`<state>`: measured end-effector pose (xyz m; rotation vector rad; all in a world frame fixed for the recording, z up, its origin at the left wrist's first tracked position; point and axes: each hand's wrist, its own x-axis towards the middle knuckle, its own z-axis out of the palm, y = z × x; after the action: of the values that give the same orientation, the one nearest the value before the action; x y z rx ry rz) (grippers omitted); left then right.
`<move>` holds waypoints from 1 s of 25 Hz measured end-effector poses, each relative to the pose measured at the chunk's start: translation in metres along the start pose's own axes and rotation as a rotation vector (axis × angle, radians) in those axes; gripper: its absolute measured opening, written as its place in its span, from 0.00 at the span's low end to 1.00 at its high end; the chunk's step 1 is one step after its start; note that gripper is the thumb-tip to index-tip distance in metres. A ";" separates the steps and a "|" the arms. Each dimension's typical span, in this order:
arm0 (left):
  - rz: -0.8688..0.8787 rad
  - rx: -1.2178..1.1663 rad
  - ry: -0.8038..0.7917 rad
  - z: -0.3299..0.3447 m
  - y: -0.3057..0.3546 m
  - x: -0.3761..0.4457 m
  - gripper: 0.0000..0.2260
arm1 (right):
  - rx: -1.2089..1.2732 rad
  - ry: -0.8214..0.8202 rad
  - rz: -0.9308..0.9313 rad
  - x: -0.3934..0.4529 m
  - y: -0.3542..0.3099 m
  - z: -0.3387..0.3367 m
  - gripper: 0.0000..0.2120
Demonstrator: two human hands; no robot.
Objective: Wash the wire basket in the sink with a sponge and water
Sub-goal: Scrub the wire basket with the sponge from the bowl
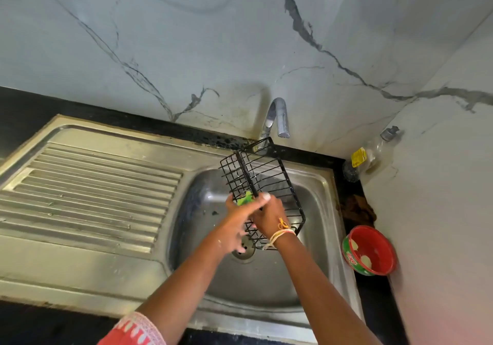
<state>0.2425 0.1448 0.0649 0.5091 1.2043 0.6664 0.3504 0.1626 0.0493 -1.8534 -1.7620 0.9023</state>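
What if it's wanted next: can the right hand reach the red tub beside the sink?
Probably yes: nothing stands between the right hand and the red tub, though it grips the wire basket now.

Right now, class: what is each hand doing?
Left hand: grips the green sponge against the wire basket.
Right hand: grips the wire basket.

**Two forearms meeting at centre frame**

Both bare forearms rise from the bottom edge and converge. The left hand [236, 220] and the right hand [266, 212], thread bands at its wrist, overlap, fingers curled in a grip.
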 end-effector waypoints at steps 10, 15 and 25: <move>0.218 -0.215 0.301 -0.004 -0.010 0.010 0.21 | 0.332 -0.118 -0.191 -0.036 0.014 0.023 0.17; -0.058 -0.273 0.283 -0.028 0.017 0.016 0.39 | 0.273 -0.169 -0.048 -0.042 0.031 0.001 0.17; 0.403 -0.194 0.285 -0.033 0.009 0.015 0.26 | -0.477 -0.213 -0.045 -0.020 0.014 0.002 0.12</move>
<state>0.2125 0.1619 0.0514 0.5088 1.2966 1.2212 0.3591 0.1408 0.0418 -2.0460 -2.3003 0.7277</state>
